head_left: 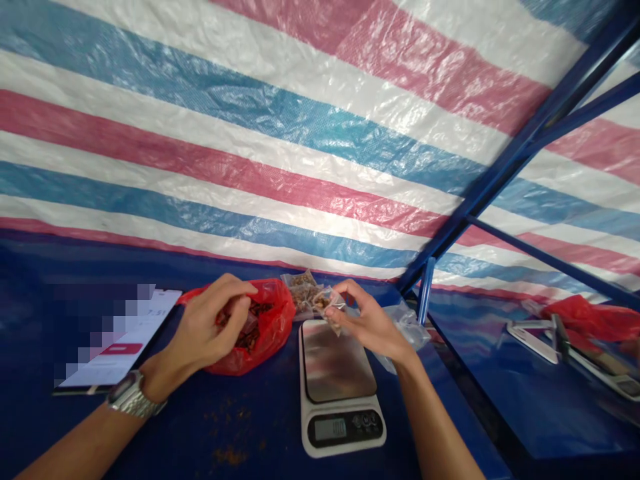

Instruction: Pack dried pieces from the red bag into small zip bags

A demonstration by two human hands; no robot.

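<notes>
My left hand (215,320), wearing a metal watch (133,393), hovers over a red plastic bag (277,333) of dark brown dried pieces (250,327). Its thumb and index finger curve towards each other with a small gap, and nothing shows between them. My right hand (370,320) pinches a small clear plastic bag (327,303) with brown bits inside, just above the far edge of a white kitchen scale (306,393). The scale's metal plate (337,363) is bare; its lit display (330,428) is too blurred to read.
Filled small clear bags (300,283) lie behind the scale. Clear plastic (403,323) is crumpled beside my right hand. A phone (135,333) lies at left, and brown crumbs (230,453) dot the blue table. Blue metal bars (480,187) and striped sheeting (250,167) stand behind.
</notes>
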